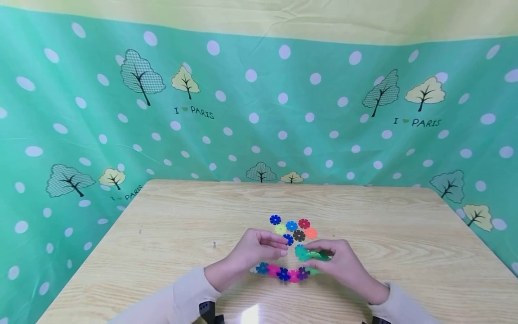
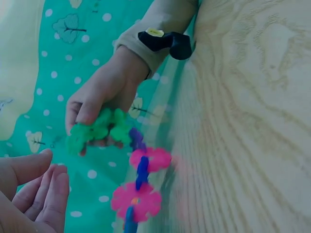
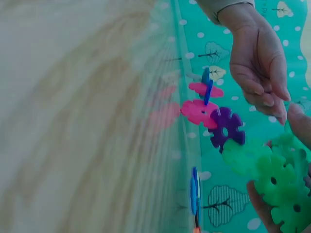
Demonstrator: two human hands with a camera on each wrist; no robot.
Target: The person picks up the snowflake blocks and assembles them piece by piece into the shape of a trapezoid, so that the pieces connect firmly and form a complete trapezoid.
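Observation:
My right hand (image 1: 344, 265) pinches a cluster of green flower-shaped plastic discs (image 3: 274, 182) between thumb and fingers. From that cluster runs a chain of slotted discs joined edge to edge: a purple disc (image 3: 226, 128), then pink discs (image 2: 136, 201) alternating with blue ones, such as the dark blue disc (image 1: 283, 274). The chain curves leftward below both hands in the head view. My left hand (image 1: 255, 252) is a short way left of the green discs, fingers loosely bent with nothing between them in the left wrist view. My right fingers partly hide the green cluster.
Beyond the hands, loose discs lie on the wooden table (image 1: 182, 225): a blue disc (image 1: 275, 219), a red disc (image 1: 304, 223), an orange disc (image 1: 310, 232), a brown disc (image 1: 299, 235) and several others. A green dotted cloth (image 1: 226, 148) hangs behind the table.

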